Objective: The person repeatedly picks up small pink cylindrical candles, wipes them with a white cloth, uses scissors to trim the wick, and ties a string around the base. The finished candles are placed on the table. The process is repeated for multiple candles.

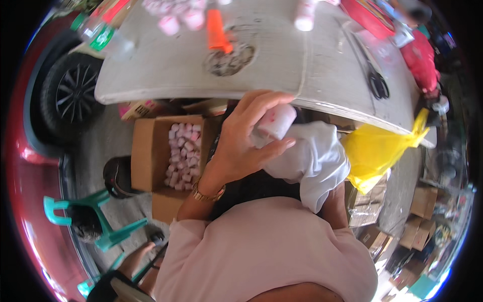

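Note:
My left hand (240, 135), with a gold-coloured watch or bracelet at its wrist, is closed around a small white cylinder with pink markings (278, 121), thumb below and fingers above. The cylinder is just off the table's near edge, over my lap. A white cloth (319, 153) hangs over my right hand, whose fingers are hidden; only the right forearm (335, 207) shows below it. Left of my left hand, an open cardboard box (142, 156) contains many similar pinkish-white cylinders (183, 157).
On the pale table (282, 60) are an orange tapered thing (216, 31), black-handled scissors (377, 83), a bottle (103, 38) and more pink-white pieces (181, 17). A yellow plastic bag (380, 151) hangs at the right edge. A green plastic chair (103, 216) stands left, near a red car (27, 191).

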The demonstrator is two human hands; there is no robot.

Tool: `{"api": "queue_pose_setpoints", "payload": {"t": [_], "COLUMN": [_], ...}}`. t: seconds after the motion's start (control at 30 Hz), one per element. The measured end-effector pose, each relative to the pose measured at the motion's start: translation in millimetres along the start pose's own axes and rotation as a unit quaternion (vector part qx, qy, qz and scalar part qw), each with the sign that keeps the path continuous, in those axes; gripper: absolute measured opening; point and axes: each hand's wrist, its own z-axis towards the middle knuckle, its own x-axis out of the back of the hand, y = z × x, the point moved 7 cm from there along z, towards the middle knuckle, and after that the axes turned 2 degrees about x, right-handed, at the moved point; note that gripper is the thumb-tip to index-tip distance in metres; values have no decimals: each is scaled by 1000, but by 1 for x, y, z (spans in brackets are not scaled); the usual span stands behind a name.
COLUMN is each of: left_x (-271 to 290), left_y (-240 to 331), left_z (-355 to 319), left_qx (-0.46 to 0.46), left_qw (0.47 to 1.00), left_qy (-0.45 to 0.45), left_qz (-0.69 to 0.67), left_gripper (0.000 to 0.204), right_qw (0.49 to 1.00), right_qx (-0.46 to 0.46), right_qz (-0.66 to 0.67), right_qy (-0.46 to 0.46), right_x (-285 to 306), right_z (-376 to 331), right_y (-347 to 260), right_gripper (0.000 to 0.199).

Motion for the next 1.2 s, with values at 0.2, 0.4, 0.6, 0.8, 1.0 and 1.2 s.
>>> {"api": "queue_pose_setpoints", "payload": {"t": [0.2, 0.4, 0.6, 0.8, 1.0, 1.2], "left_x": [-1, 3, 9, 11, 10, 16], "left_y": [-1, -5, -11, -28, -27, -24], "left_z": [2, -1, -6, -9, -10, -12], "left_qx": [-31, -5, -2, 37, 24, 24], "left_qw": [998, 999, 999, 984, 991, 986], "left_qy": [56, 39, 47, 97, 89, 111], "left_qz": [9, 20, -7, -144, -98, -118], "left_gripper": [61, 59, 62, 52, 55, 53], "right_qw": [756, 782, 711, 714, 651, 707], "right_qx": [264, 384, 433, 432, 264, 213], "right_qz": [-590, -459, -539, -550, -709, -675], "right_qy": [-101, 174, 127, -40, -65, 7], "right_x": [-18, -7, -53, -139, -206, -177], "right_z": [15, 42, 86, 136, 223, 234], "right_y": [-99, -179, -192, -182, -140, -133], "right_gripper": [13, 10, 9, 11, 54, 57]}}
